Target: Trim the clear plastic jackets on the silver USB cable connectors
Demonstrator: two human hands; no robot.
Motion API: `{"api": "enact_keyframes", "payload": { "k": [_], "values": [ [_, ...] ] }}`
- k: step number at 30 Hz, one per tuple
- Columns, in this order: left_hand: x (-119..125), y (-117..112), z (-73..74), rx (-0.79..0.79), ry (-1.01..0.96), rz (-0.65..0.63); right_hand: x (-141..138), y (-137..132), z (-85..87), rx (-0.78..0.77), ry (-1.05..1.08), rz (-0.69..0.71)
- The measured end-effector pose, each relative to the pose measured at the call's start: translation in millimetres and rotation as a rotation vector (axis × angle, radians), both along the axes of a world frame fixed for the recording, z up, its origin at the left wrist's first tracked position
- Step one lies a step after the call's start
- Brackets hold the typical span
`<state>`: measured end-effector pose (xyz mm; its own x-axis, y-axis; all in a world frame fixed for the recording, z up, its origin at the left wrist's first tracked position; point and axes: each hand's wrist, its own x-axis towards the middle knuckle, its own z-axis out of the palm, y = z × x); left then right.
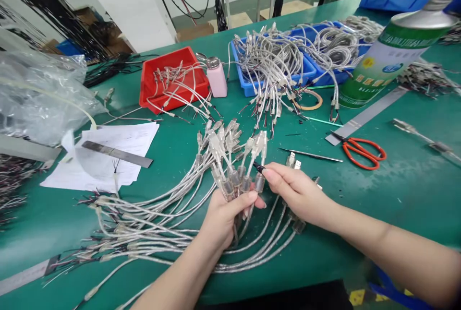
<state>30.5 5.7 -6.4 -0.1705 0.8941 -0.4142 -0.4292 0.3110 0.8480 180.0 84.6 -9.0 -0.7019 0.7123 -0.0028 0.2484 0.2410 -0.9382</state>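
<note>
My left hand (230, 209) is closed round a bunch of clear-jacketed USB cables (230, 183), just below their cylindrical ferrite beads. Their plugs (219, 142) point up and away from me. The cable tails run left across the table to stripped wire ends. To the right of the bunch, my right hand (295, 192) pinches a small dark object (258, 167) close to the cable necks. Its kind is hard to make out, as the fingers cover part of it. Several more USB plugs (293, 160) stick out behind my right hand.
A red tray (144, 84) and a blue tray (248, 90) hold cables at the back. Nearby stand a pink bottle (218, 79) and a green-and-white can (382, 60). Tweezers (313, 155), orange-handled scissors (363, 151), steel rulers (367, 115) and papers (97, 171) lie about.
</note>
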Motion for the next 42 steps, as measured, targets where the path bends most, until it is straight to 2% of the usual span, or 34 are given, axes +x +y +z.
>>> {"api": "enact_keyframes", "payload": {
  "k": [3,4,5,7,9,14,17,21,26,30,33,35,37,42],
  "values": [
    [0,0,-1.6,-0.012,-0.035,0.057,0,-1,1.2,-0.165,0.089,0.154],
    [0,-1,-2.4,-0.013,-0.041,0.066,0,-1,1.1,-0.17,0.096,0.188],
    [0,-1,-3.1,-0.014,-0.039,0.061,0,-1,0.5,-0.132,0.078,0.189],
    [0,-2,-3.5,-0.015,-0.021,0.013,1,1,-2.1,-0.005,0.017,0.104],
    [1,-3,-3.0,-0.018,-0.012,-0.028,1,4,-5.6,0.006,0.015,0.023],
    [0,-3,-3.5,-0.035,-0.06,-0.008,-2,8,-8.0,-0.402,0.225,0.009],
    [-1,-3,-5.8,-0.039,-0.097,-0.047,-3,7,-5.8,-0.456,0.279,-0.038],
    [-1,-4,-6.6,-0.053,-0.134,-0.042,-2,6,-3.3,-0.445,0.285,-0.068],
    [0,-3,-4.1,-0.048,-0.12,0.009,-1,4,2.7,-0.458,0.219,-0.01],
    [0,-3,-5.6,-0.04,-0.139,0.062,3,0,7.9,-0.397,0.15,0.125],
    [0,-3,-9.5,0.012,-0.162,0.073,4,-4,9.3,-0.315,0.072,0.262],
    [0,-2,-12.1,0.053,-0.156,0.085,4,-6,8.9,-0.273,0.063,0.305],
    [0,-2,-13.8,0.08,-0.115,0.073,3,-7,7.6,-0.221,0.065,0.287],
    [-4,-1,-11.4,0.062,-0.013,-0.064,2,-2,2.9,-0.024,0.011,0.16]
  ]
}}
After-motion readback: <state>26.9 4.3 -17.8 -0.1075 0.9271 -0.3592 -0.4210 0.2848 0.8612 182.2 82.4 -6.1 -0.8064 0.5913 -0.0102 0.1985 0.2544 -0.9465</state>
